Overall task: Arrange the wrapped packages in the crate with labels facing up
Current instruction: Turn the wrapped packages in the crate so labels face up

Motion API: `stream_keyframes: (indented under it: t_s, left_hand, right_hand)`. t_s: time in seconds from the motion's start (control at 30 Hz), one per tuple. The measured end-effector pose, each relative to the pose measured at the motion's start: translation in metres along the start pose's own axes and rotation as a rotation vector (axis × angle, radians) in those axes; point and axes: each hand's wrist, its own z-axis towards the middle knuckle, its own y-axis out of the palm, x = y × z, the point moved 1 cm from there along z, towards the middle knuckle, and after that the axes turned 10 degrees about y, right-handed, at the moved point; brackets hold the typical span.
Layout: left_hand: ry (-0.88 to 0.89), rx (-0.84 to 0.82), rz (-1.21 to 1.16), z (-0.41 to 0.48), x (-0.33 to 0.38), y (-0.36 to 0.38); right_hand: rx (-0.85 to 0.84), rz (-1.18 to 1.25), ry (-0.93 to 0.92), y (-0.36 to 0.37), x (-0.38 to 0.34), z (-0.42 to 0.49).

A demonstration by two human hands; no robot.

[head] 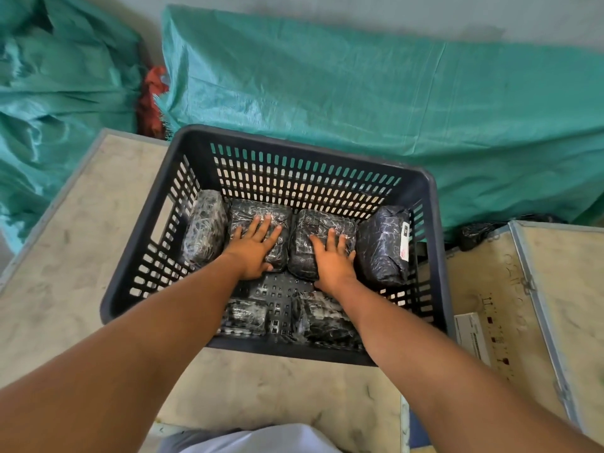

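Green tarpaulin (359, 93) fills the upper frame; mid-frame in the crate (304, 148), two packages (261, 214) are pressed flat, likely for seating, by the open-palmed left hand (253, 248) and right hand (331, 259), gripping nothing.

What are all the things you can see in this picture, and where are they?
crate: one, dark blue with slotted walls, on the wooden top.
wrapped packages: six visible, black in clear film; four in the far row, two near the front wall. Only the far right one shows a white label, on its side.
wooden top: one, pale, scuffed, under the crate.
wooden case: one, pale with metal edging, right of the crate.
white box: one, on the wooden case.
green sacks: two, teal, behind the crate.
red cloth: one, between the sacks.
left hand: flat on the second package from the left.
right hand: flat on the third package.
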Motion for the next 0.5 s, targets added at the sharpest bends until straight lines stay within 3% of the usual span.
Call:
stream_keyframes:
  t_s: [0.13, 0.23, 0.37, 0.5]
  left_hand:
    - [0.008, 0.006, -0.027, -0.002, 0.001, -0.001]
    - [-0.003, 0.02, -0.071, -0.003, 0.003, -0.004]
    - [0.028, 0.147, -0.3, -0.005, 0.015, -0.017]
    - [0.172, 0.373, -0.403, -0.008, 0.022, -0.036]
  right_hand:
    - [-0.081, -0.03, -0.031, -0.018, 0.001, 0.0]
    - [-0.029, 0.072, -0.137, -0.044, 0.006, -0.003]
    - [0.007, 0.407, -0.211, -0.075, 0.018, -0.005]
    - [-0.099, 0.851, -0.19, -0.09, 0.042, -0.007]
